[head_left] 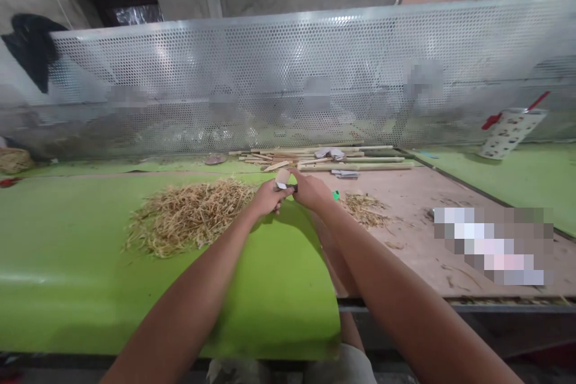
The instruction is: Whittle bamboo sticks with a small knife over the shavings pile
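My left hand [269,197] and my right hand [314,188] meet over the near middle of the bench. Both are closed, with the fingers partly hidden. Rising between them is a flat tan piece [283,176], which looks gripped by my left hand. A small dark tool [290,188] lies across the gap, its end at my right hand's fingers. Something small and white [281,185] shows beside it; its kind is unclear. Left of my hands spreads a large heap of straw-coloured shavings [193,216]. A smaller pile of shavings [366,209] sits to the right.
Bamboo sticks [360,165] lie behind my hands, with crumpled white paper [330,153] on them. A perforated metal panel [270,84] closes off the back. A patterned tumbler [510,135] with a red straw stands right. The green sheet [279,276] curves over the front edge.
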Demonstrator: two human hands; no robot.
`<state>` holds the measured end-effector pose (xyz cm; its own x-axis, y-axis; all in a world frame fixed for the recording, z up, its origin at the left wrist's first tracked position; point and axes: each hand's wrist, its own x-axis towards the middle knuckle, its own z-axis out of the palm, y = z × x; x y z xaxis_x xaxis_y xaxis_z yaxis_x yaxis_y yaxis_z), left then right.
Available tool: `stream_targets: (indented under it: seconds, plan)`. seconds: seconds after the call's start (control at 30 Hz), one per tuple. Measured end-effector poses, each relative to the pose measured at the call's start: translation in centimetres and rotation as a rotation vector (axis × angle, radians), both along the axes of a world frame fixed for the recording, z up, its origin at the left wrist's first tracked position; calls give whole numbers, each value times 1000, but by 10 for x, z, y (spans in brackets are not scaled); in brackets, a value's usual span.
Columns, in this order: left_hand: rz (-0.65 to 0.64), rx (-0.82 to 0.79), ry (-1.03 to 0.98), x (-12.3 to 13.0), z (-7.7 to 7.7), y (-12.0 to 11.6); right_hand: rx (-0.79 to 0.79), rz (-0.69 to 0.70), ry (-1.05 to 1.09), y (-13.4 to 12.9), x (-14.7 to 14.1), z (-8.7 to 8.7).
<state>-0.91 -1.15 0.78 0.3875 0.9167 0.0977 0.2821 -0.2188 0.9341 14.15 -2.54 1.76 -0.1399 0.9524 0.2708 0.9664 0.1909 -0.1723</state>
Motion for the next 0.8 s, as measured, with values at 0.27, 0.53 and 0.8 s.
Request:
stream_targets:
  seconds: [0.27, 0.53, 0.8]
  plan:
    - [71, -15, 12, -1, 2, -5, 17, -43, -76, -5, -9, 5]
    - [198, 20, 75, -1, 2, -6, 37, -53, -43, -8, -12, 6]
    - [200, 82, 100, -1, 2, -6, 21, 21, 99, -3, -7, -2]
